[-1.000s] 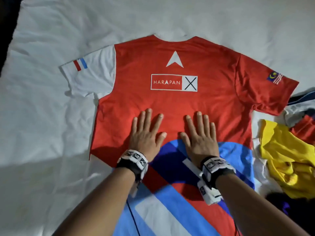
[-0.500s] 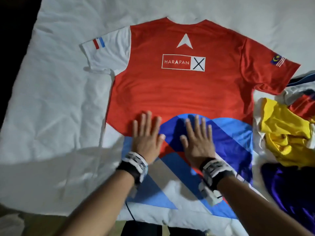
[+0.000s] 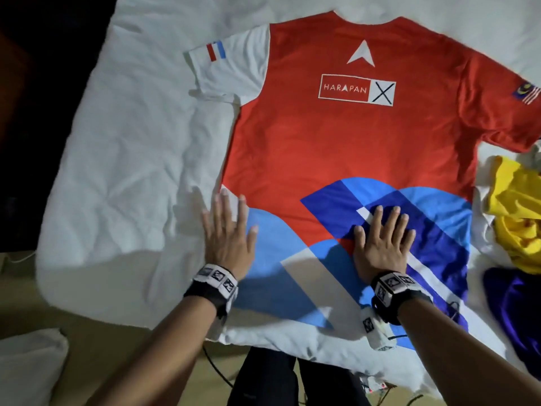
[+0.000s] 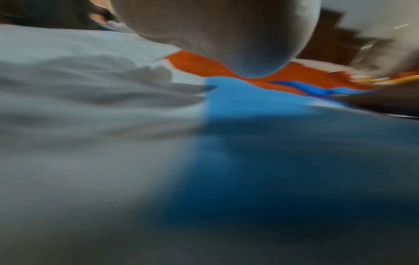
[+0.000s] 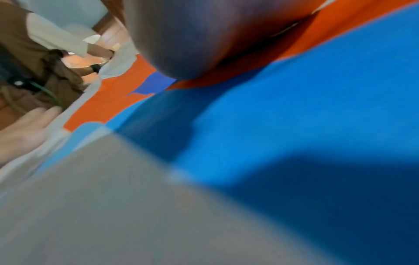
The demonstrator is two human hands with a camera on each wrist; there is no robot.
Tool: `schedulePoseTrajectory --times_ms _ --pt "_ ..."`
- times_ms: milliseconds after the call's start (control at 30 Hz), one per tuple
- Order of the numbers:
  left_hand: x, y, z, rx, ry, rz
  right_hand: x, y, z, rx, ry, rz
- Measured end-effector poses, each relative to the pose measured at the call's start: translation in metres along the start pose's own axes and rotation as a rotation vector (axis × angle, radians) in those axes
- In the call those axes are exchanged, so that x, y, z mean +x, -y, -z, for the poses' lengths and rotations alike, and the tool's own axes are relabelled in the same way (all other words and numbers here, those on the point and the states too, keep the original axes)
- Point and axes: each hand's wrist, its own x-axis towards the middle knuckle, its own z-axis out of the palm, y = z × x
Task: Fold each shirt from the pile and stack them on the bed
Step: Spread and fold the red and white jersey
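Red polyester jersey with a white left sleeve, blue wave panels at the hem and a "HARAPAN" print lay spread back-up on the white quilted bed cover, collar far from the person and hem nearest, its long axis running away from the body. The left hand lay flat with straight fingers on the jersey's left side seam, partly over the bed cover; it grasped nothing. The right hand pressed flat, fingers together, on the dark blue panel near the middle of the hem, also grasping nothing. A crumpled pile of yellow, purple and other shirts sat just beside the jersey's right edge. Judging by this, the left hand was nearer a side edge for the first lengthwise fold.
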Motion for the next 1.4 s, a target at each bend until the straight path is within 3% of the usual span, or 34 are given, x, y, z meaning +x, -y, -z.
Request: schedulePoseTrajectory --times_ms 67,133,233,433,567,600,700,767,900,1133,1233,1300,1400 --pt "-0.026 -0.044 -0.006 -0.089 0.064 -0.278 -0.013 0.024 -0.007 0.008 -0.023 0.122" --pt "-0.049 -0.067 -0.019 -0.103 0.144 -0.379 -0.028 0.045 -0.018 -0.005 -0.021 0.264" --pt "-0.061 -0.046 -0.034 -0.072 0.152 -0.246 -0.047 0.057 -0.033 -0.022 -0.013 0.325" --pt "-0.061 0.042 -0.024 0.04 0.167 -0.077 -0.061 0.038 -0.038 -0.091 0.006 0.336" --pt "-0.041 0.034 -0.009 0.04 0.092 0.196 -0.062 0.039 -0.039 -0.109 -0.009 0.309" --pt "-0.033 0.016 -0.004 0.011 0.07 0.166 -0.063 0.041 -0.04 -0.119 -0.012 0.294" --pt "-0.013 -0.06 0.006 -0.129 0.082 -0.173 -0.064 0.045 -0.043 -0.104 -0.019 0.271" --pt "-0.004 -0.103 -0.004 -0.179 0.146 -0.315 -0.062 0.042 -0.043 -0.096 -0.002 0.297" --pt "0.007 -0.12 -0.033 -0.14 0.173 -0.321 -0.051 0.009 -0.027 -0.129 0.013 0.299" --pt "0.011 -0.116 -0.031 -0.077 0.198 -0.324 -0.028 -0.107 0.022 -0.103 0.002 -0.047" --pt "0.014 -0.136 -0.022 -0.067 0.189 -0.253 -0.021 -0.123 0.037 -0.07 -0.044 -0.169" --pt "0.018 -0.157 -0.015 -0.096 0.159 -0.293 -0.017 -0.109 0.044 -0.11 -0.134 -0.062" --pt "0.029 -0.19 -0.012 -0.168 0.136 -0.472 -0.001 -0.079 0.04 -0.147 -0.113 0.265"
